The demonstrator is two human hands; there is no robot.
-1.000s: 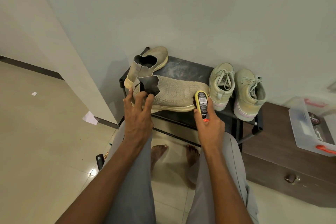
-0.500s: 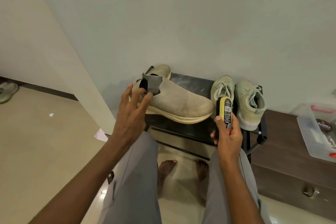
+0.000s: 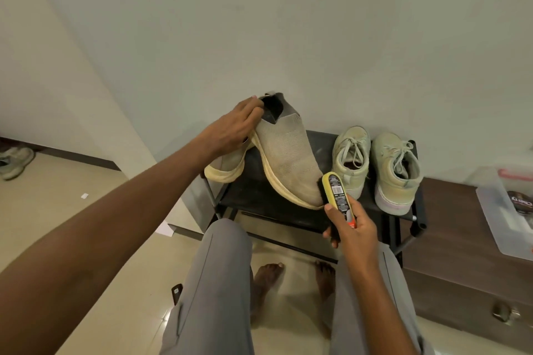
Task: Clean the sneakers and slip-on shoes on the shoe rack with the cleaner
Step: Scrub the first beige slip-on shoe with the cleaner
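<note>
My left hand (image 3: pixel 235 125) grips the heel of a beige knit slip-on shoe (image 3: pixel 288 157), tilted with its heel raised and its toe down over the black shoe rack (image 3: pixel 253 196). My right hand (image 3: pixel 353 229) holds the yellow cleaner (image 3: pixel 337 196), whose dark sponge edge touches the shoe's toe. The second slip-on (image 3: pixel 227 166) lies on the rack's left end, partly hidden behind my wrist. A pair of pale green laced sneakers (image 3: pixel 375 164) stands on the rack's right half, against the wall.
A brown drawer cabinet (image 3: pixel 458 256) stands right of the rack with a clear plastic box (image 3: pixel 501 210) on it. My knees and bare feet are below the rack. Another shoe (image 3: pixel 14 161) lies on the floor far left. A wall rises close behind the rack.
My left hand has lifted the slip-on by its heel and tipped it toe-down. My right hand has brought the cleaner against the toe. The view has tilted upward.
</note>
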